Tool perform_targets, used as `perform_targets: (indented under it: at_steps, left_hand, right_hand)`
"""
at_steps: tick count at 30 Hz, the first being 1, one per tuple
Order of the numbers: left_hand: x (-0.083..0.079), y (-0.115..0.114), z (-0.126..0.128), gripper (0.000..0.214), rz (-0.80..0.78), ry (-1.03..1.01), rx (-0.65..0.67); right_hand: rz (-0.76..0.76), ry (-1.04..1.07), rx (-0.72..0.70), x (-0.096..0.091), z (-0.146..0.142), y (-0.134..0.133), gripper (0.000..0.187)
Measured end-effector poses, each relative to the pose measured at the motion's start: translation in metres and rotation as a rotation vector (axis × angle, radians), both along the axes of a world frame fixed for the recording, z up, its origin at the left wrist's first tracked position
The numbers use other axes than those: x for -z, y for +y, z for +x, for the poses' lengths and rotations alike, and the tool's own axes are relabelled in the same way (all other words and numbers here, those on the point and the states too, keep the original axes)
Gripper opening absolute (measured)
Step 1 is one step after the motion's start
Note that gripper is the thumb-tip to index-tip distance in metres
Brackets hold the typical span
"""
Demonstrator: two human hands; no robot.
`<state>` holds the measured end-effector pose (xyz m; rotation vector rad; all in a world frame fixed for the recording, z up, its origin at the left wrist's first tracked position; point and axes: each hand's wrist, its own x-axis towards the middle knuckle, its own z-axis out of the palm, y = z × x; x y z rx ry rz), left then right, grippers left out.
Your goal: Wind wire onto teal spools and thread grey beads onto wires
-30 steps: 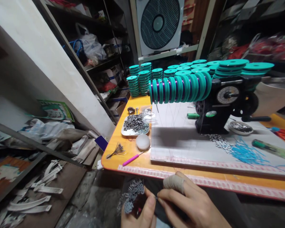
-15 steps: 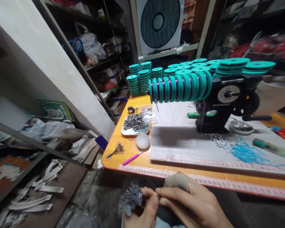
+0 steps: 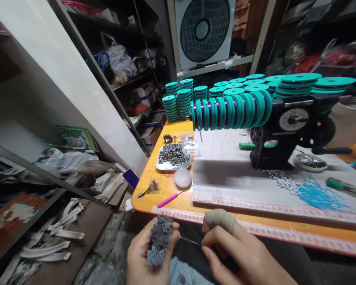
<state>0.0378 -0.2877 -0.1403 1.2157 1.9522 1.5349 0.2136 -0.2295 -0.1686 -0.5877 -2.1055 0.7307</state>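
My left hand (image 3: 146, 257) is low in the view, below the table's front edge, closed round a bunch of small grey rings (image 3: 159, 240). To its right my right hand (image 3: 240, 253), its forefinger wrapped in beige tape, pinches a thin wire or line (image 3: 190, 240) that runs to the bunch. Above them on the orange table (image 3: 154, 186) stands a black winding machine (image 3: 280, 134) with a row of teal spools (image 3: 231, 111) on its shaft.
Stacks of teal spools (image 3: 180, 101) stand at the table's back. A white tray of grey weights (image 3: 172, 155), a white round lump (image 3: 183, 178), a pink-handled tool (image 3: 172, 197), blue strands (image 3: 319, 194) and a green screwdriver (image 3: 345, 188) lie on it. Cluttered shelves are at left, a fan behind.
My left hand has moved left and turned up, lifting the grey bunch into full view. The hands have drawn apart, and the thin line now shows between them. The view shifted slightly.
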Motion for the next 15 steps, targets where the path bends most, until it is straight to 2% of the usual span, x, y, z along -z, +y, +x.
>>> perform_targets:
  at_steps: [5,7,10,13,15]
  left_hand:
    - [-0.001,0.031,-0.041,0.024,0.012,0.096,-0.159]
    - [0.005,0.046,-0.052,0.021,-0.021,0.132,-0.089]
    - [0.016,0.062,-0.056,0.020,-0.022,0.113,-0.003]
    - [0.023,0.066,-0.050,0.031,0.021,0.008,-0.016]
    - [0.023,0.064,-0.046,0.028,0.056,-0.069,-0.034]
  right_hand:
    - [-0.083,0.022,0.019,-0.010,0.004,0.005,0.019]
    - [-0.079,0.021,0.015,-0.012,0.006,0.006,0.018]
    - [-0.079,0.047,0.000,-0.013,0.005,0.007,0.019]
    - [-0.079,0.044,-0.035,-0.014,0.004,0.007,0.018]
    - [-0.077,0.039,-0.052,-0.014,0.003,0.008,0.016]
